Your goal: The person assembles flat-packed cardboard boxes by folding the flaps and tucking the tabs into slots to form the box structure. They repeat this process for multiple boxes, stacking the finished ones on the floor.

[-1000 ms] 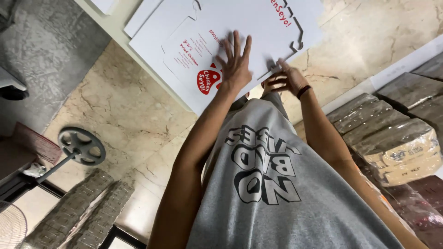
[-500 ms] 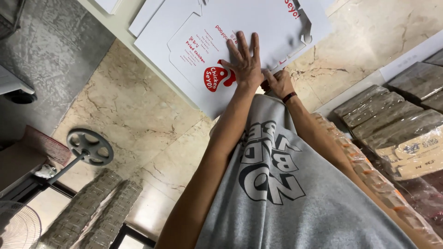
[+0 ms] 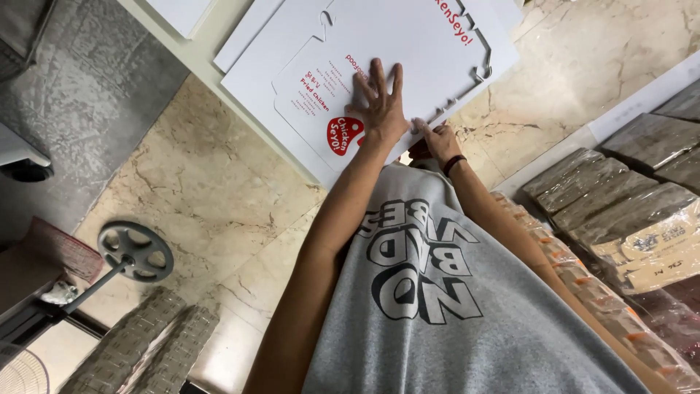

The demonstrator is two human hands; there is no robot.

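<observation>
A flat white carton blank (image 3: 408,44) with red print and notched tabs lies on top of other white sheets on a pale tabletop (image 3: 193,55). My left hand (image 3: 380,106) rests flat on the blank, fingers spread, palm beside the red round logo. Just to its right, my right hand (image 3: 437,138), with a dark band on the wrist, pinches the blank's near edge. Both forearms reach out over my grey printed shirt (image 3: 437,292).
Marble floor (image 3: 219,197) lies below the table edge. Plastic-wrapped bundles of flat cartons (image 3: 627,211) are stacked at the right. A black round stand base (image 3: 135,252) on a pole and woven grey pieces (image 3: 138,346) sit at the lower left.
My right hand has drawn in closer to the left hand at the blank's near edge. The left hand stays flat on the blank, which has shifted slightly in view.
</observation>
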